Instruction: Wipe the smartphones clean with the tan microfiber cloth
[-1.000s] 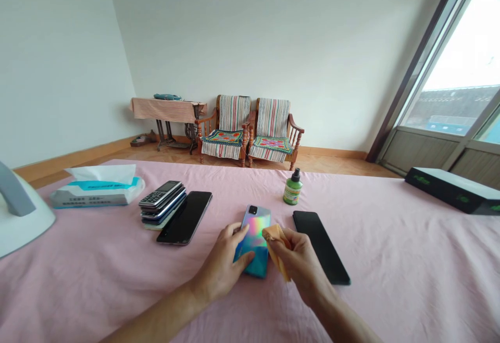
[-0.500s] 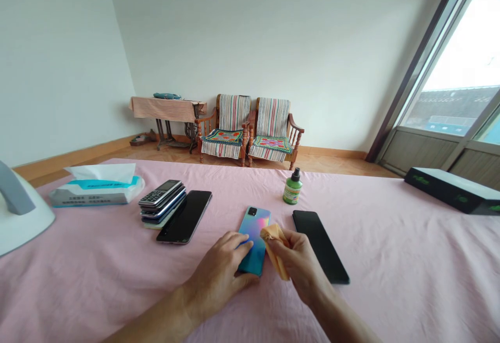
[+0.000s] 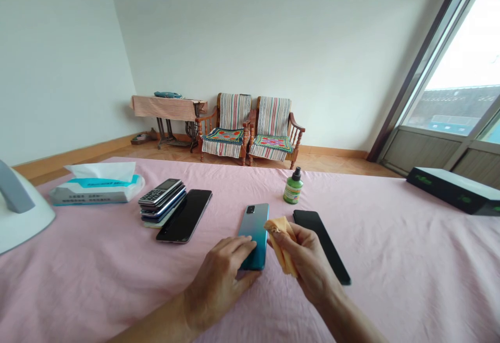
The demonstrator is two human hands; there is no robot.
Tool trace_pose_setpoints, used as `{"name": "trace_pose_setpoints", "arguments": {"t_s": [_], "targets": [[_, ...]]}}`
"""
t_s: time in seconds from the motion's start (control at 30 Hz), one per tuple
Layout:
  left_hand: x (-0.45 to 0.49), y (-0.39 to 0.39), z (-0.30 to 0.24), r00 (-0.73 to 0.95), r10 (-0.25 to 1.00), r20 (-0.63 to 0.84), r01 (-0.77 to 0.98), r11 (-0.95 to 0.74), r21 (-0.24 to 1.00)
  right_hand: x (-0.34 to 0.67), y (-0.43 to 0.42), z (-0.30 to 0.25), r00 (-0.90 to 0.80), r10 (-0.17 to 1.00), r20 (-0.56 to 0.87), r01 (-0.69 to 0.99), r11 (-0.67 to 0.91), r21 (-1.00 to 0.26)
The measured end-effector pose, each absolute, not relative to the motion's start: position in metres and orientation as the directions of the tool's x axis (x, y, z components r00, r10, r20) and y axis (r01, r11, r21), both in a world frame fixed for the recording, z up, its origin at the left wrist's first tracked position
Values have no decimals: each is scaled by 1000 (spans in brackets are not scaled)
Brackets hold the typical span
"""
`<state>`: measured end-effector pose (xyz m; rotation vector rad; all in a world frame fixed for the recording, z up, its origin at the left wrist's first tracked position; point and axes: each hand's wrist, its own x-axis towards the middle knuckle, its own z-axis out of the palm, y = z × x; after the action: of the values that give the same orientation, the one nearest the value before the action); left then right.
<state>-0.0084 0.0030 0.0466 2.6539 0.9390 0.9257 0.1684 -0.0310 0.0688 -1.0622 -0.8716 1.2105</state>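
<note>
A blue smartphone (image 3: 252, 223) lies back side up in front of me, its camera block at the upper left. My left hand (image 3: 223, 270) holds it at the lower left, with fingers over the back and the thumb by the bottom edge. A folded yellow cloth (image 3: 284, 252) is pinched in my right hand (image 3: 308, 257), just right of the phone. Fingertips of that hand come close to the phone's right edge; whether they touch it I cannot tell. Beyond the right hand lies a black smartphone (image 3: 321, 241), partly covered by it.
A green spray bottle (image 3: 292, 189) stands behind the phones. On the left are a stack of phones (image 3: 162, 197), another black smartphone (image 3: 187, 215), a tissue pack (image 3: 96, 189) and a white-grey appliance (image 3: 23, 213). A black box (image 3: 449, 187) sits far right on the pink cloth (image 3: 410, 275).
My right hand has moved slightly right with the cloth, away from the phone's back. The blue phone has shifted a little, and its back now reflects paler, without the pink sheen.
</note>
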Motion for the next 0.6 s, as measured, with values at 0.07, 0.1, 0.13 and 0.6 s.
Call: {"name": "trace_pose_setpoints", "arguments": {"t_s": [0.07,0.1,0.13,0.6], "targets": [[-8,0,47,620,586,522,486,-809,331,168,-32,70,160,987,-11,-296,38,-954],[-8,0,47,623,573,533,471,-818,329,167,-32,70,159,987,-7,-290,40,-956],[-8,-1,47,620,563,546,458,-825,331,167,-32,70,160,987,-6,-275,39,-961],[-10,-11,53,422,554,718,463,-812,355,157,-31,61,123,991,56,-54,63,-997]]}}
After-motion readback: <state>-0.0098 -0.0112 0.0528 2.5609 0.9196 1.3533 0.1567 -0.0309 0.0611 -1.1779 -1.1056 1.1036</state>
